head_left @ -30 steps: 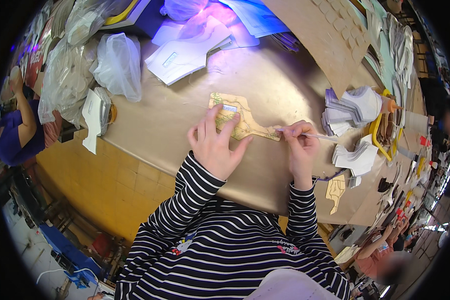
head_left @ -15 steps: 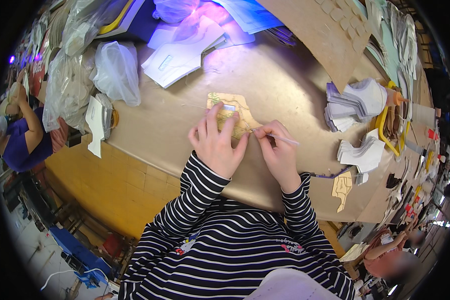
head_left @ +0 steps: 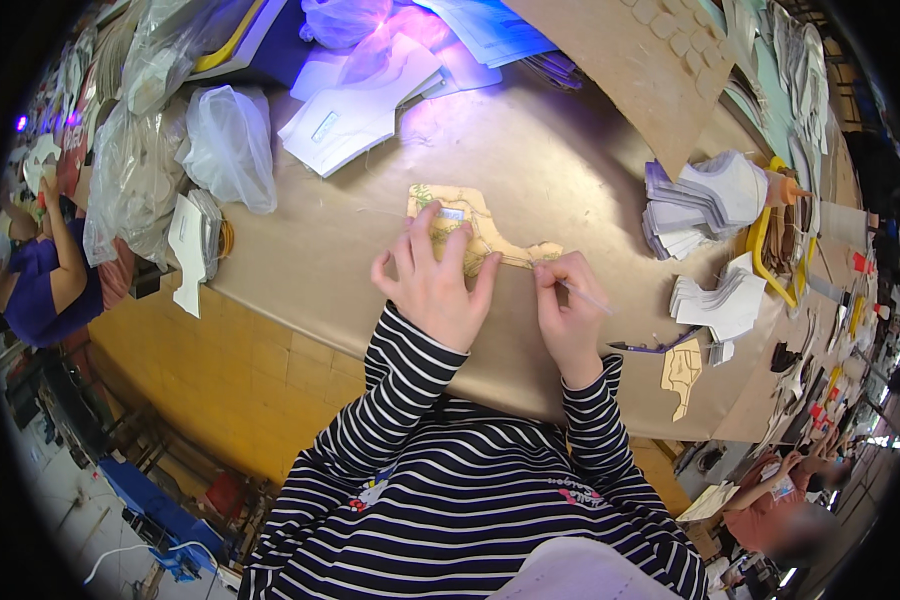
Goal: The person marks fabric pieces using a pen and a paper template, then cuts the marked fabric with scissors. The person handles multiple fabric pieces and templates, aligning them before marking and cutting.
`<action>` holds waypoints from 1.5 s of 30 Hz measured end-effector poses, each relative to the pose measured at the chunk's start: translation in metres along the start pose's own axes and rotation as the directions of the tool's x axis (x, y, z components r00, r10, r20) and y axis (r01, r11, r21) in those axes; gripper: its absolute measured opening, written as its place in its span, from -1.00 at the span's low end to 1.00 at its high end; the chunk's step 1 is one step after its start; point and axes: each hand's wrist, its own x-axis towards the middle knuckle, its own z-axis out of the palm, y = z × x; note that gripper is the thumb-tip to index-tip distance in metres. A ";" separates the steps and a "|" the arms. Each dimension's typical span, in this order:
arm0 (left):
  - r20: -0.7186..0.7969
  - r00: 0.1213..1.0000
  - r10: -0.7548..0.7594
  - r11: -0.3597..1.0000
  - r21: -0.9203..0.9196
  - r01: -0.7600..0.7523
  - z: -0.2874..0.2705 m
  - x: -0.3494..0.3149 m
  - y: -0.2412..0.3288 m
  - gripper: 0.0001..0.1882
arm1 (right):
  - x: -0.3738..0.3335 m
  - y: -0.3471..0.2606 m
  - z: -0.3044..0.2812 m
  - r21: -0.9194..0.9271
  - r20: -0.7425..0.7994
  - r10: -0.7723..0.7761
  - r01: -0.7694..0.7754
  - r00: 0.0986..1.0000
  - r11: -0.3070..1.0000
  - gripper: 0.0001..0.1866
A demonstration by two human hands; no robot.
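A yellow template [head_left: 480, 222] with cut-out slots and green markings lies on the table in front of me, over a pale piece that shows in its window. My left hand [head_left: 432, 275] presses down on its left part with fingers spread. In my right hand [head_left: 573, 312] is a slim, pale, see-through pen [head_left: 588, 297], pinched between thumb and fingers. The pen's tip meets the lower edge of the template's narrow right end, where the fingers partly hide it.
White cut pieces [head_left: 345, 125] lie at the far side under a purple glow. Stacks of white pieces [head_left: 720, 295] and a smaller yellow template [head_left: 682, 375] sit to the right. Plastic bags [head_left: 230, 145] rest at left. Co-workers [head_left: 45, 275] are at both sides.
My right hand has moved to the right with the pen, along the template's lower edge to its narrow end. My left hand has stayed on the template.
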 end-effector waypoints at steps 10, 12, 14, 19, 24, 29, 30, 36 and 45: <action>-0.051 0.994 -0.101 0.995 0.018 0.102 0.017 -0.001 0.013 -0.40 | -0.005 0.015 -0.003 0.223 0.002 0.148 -0.145 0.989 0.964 -0.86; -0.053 0.994 -0.099 0.995 0.009 0.100 0.018 -0.001 0.013 -0.39 | -0.005 0.014 -0.003 0.209 0.001 0.138 -0.135 0.990 0.969 -0.86; -0.053 0.993 -0.103 0.995 -0.011 0.103 0.018 -0.001 0.013 -0.38 | -0.005 0.014 -0.004 0.191 -0.098 0.081 -0.061 0.992 0.980 -0.90; -0.046 0.992 -0.115 0.993 -0.021 0.114 0.020 -0.003 0.012 -0.38 | -0.006 0.016 -0.021 0.027 -0.163 0.057 -0.053 0.985 0.998 -0.86; -0.077 0.991 -0.110 0.994 -0.014 0.109 0.024 -0.004 0.011 -0.39 | -0.001 0.020 -0.032 -0.191 -0.010 -0.057 0.054 0.998 0.980 -0.76; -0.089 0.990 -0.110 0.994 -0.007 0.110 0.025 -0.005 0.011 -0.39 | 0.002 0.020 -0.028 -0.271 0.075 -0.096 0.113 0.993 0.956 -0.70; -0.087 0.990 -0.111 0.994 -0.007 0.111 0.025 -0.005 0.011 -0.38 | 0.003 0.021 -0.027 -0.266 0.070 -0.092 0.108 0.993 0.958 -0.70; -0.102 0.990 -0.096 0.995 0.003 0.097 0.026 -0.004 0.010 -0.38 | 0.001 0.023 -0.026 -0.295 0.081 -0.105 0.124 0.991 0.947 -0.74; -0.089 0.990 -0.106 0.994 -0.010 0.105 0.025 -0.004 0.013 -0.28 | 0.001 0.012 -0.031 -0.133 -0.006 -0.093 0.091 0.996 0.987 -0.69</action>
